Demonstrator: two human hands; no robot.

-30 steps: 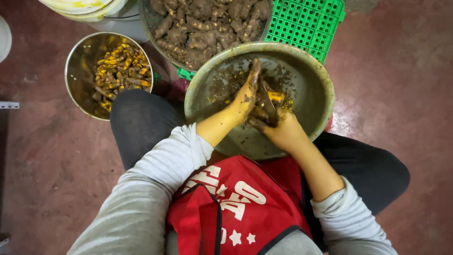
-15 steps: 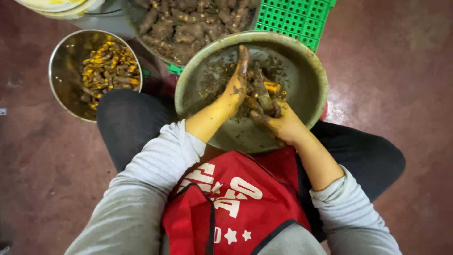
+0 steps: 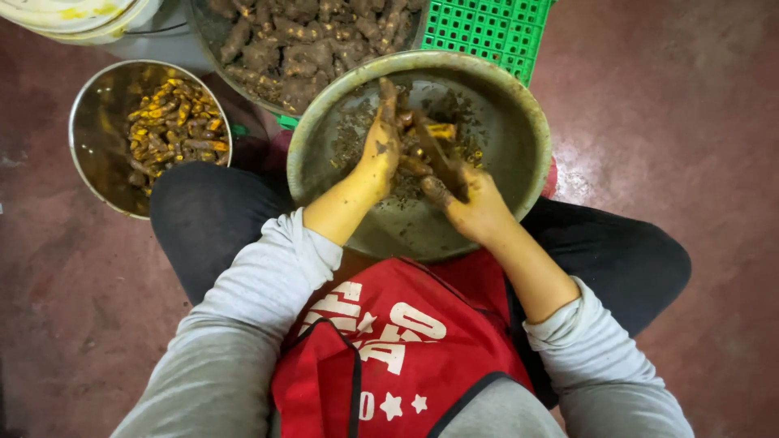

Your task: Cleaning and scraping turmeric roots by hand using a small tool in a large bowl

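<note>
Red floor (image 3: 673, 162) bears a steel bowl (image 3: 97, 146) and green crate (image 3: 487, 28).

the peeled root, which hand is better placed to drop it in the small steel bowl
Left, most likely. The left hand grips the root over the big basin, and the small steel bowl sits on that side; the right hand holds a dark tool, farther away.

A floor-level food-preparation spot, more a working kitchen or small processing yard than a home counter. The person sits low on a worn, stained red floor (image 3: 698, 162), with vessels set straight on it or on the lap. 3 round metal bowls show: 1 with muddy scrapings (image 3: 503, 195), 1 with peeled yellow roots (image 3: 97, 162), 1 heaped with unpeeled brown roots (image 3: 300, 40). A green plastic crate (image 3: 487, 28) and a red apron (image 3: 398, 357) fit bulk work.
</note>
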